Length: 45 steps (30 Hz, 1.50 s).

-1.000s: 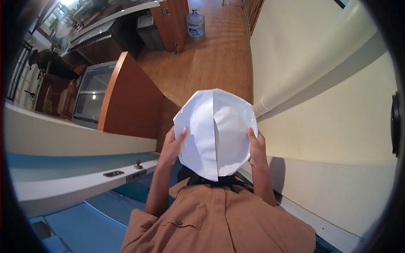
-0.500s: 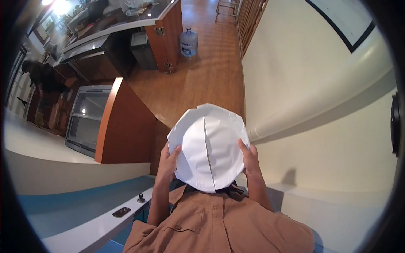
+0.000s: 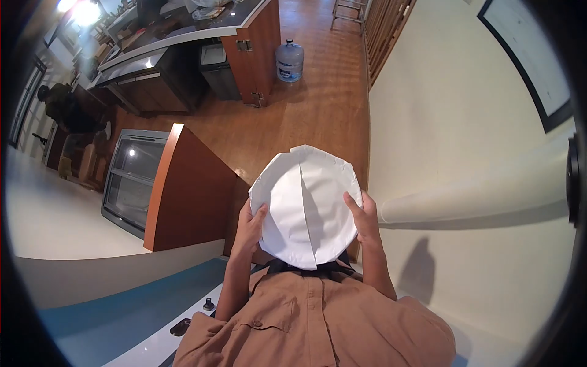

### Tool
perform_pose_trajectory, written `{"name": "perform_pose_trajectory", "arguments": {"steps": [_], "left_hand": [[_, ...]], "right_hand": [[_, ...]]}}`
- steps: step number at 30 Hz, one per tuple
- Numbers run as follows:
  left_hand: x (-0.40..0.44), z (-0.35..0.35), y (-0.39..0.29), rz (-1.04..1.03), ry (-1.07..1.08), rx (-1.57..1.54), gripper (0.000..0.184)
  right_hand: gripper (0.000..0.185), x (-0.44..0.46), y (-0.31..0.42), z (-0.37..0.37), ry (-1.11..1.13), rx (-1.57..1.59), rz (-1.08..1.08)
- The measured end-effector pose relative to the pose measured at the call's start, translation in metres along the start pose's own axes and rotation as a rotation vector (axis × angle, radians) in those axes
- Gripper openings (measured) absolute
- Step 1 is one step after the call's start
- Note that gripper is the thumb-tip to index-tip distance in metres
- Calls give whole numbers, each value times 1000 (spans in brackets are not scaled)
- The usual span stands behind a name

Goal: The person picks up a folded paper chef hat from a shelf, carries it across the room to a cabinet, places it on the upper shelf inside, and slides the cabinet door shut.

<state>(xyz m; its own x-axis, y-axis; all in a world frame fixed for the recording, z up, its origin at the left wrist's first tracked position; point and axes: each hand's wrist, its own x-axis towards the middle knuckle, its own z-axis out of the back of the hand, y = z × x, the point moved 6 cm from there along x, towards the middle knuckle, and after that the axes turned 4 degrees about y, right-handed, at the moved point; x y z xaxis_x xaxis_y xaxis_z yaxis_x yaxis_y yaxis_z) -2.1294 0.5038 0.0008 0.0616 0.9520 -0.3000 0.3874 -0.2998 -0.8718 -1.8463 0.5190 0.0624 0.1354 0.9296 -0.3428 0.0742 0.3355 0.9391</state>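
Note:
A round, plate-like thing wrapped in white paper (image 3: 287, 211) is held up in front of my chest. A seam runs down its middle, where two paper edges overlap, and its rim is folded and slightly creased. My left hand (image 3: 249, 227) grips its left edge, thumb on the near face and fingers behind. Opposite, my right hand (image 3: 365, 219) grips the right edge in the same way. The fingers behind the paper are mostly hidden, and what lies under the wrapping cannot be seen.
A wood-panelled partition (image 3: 191, 189) with a glass-fronted cabinet (image 3: 136, 180) stands left. A white door edge with a latch (image 3: 181, 327) is low left. Ahead are a counter (image 3: 244, 67) and a water jug (image 3: 289, 62). A wall (image 3: 440, 140) runs right. Another person (image 3: 64, 110) is far left.
My view has turned a little left, so the room shifts rightward in it. Both hands keep their grip on the paper-wrapped round thing. The other person is more bent or turned.

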Motion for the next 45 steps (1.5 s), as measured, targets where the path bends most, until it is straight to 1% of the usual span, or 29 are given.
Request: {"name": "perform_pose_trajectory", "arguments": {"steps": [2,3,5,9,11,14,18,21,23,24,26,29,30,32,34,37,40,43,45], "left_hand": [[15,-5,-1,-37,-27,-23,34],[27,-9,-1,-40,-48,-28,34],[56,-13,-8,-45,-100,159,36],[90,-34,-31,-40,-183,154,37],[104,-42,-45,-26,-240,211,41],[122,-37,-35,-51,-275,224,46],[140,-38,-40,-86,-308,212,47],[149,-31,-34,-108,-313,151,48],[158,-20,-35,-105,-324,198,46],[163,-14,-37,-85,-334,191,46],[173,-7,-45,-73,-327,196,45],[187,6,-52,-95,-320,150,45],[194,11,-58,-104,-324,149,45],[206,22,-62,-21,-369,175,46],[219,30,-67,-39,-372,170,46],[237,41,-76,-96,-373,191,41],[252,48,-84,-86,-405,182,41],[270,53,-85,-110,-449,170,42],[276,57,-87,-66,-499,178,44]], "right_hand": [[44,21,18,-3,2,-337,161],[44,35,24,-3,23,-341,157],[46,66,36,-2,25,-485,235],[47,115,50,-1,76,-460,235],[47,134,59,-3,83,-479,287],[46,152,61,-9,92,-435,240],[47,178,66,-17,123,-391,238],[45,187,65,-21,128,-331,197],[44,199,50,-27,159,-171,27],[44,206,47,-33,163,-181,7],[43,216,41,-43,191,-77,-123],[42,229,43,-61,197,-116,-157],[42,238,45,-69,204,-117,-150],[42,254,48,-81,234,-108,-116],[42,262,54,-93,232,-116,-127],[41,273,72,-113,236,-119,-110],[40,289,91,-131,259,-121,-109],[40,317,92,-141,278,-133,-113],[41,339,90,-148,314,-145,-127]]}}
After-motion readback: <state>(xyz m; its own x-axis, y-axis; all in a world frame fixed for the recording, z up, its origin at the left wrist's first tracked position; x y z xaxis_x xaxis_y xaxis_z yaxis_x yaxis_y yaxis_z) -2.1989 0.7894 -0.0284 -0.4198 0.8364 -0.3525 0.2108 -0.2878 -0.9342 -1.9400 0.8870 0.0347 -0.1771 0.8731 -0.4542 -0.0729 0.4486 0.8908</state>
